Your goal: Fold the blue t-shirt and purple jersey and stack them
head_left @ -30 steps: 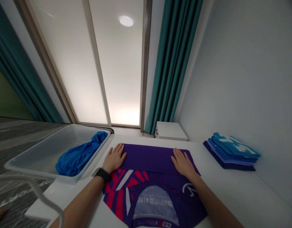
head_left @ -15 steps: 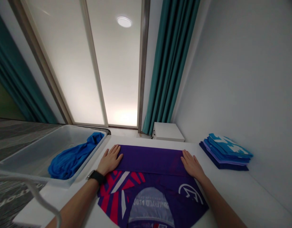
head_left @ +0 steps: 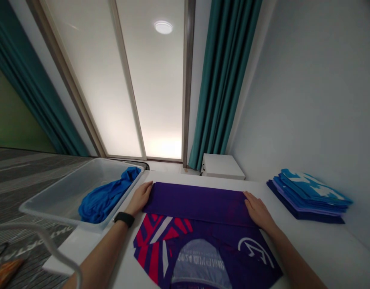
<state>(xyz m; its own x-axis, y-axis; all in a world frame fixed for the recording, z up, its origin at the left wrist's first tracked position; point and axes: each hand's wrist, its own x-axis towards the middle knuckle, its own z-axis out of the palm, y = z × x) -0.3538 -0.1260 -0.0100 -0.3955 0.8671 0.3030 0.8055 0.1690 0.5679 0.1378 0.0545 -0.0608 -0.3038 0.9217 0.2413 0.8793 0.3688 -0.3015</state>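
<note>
Each grip is wide, both palms flat: the left hand (head_left: pixel 139 198) against the folded purple jersey (head_left: pixel 197 204), the right hand (head_left: pixel 259 212) on it. The jersey lies on the desk (head_left: pixel 311 249), between a clear bin (head_left: pixel 55 200) holding blue cloth (head_left: pixel 108 199) and a folded stack (head_left: pixel 308 196).

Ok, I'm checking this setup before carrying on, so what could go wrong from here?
The fold in the purple jersey is held only at its ends by the left hand and right hand, so it might slip if either lifts. The jersey's lower left side lies near the edge of the white table and could slide off. The fanned stack of folded blue and purple garments looks uneven and could slide if bumped.
</note>
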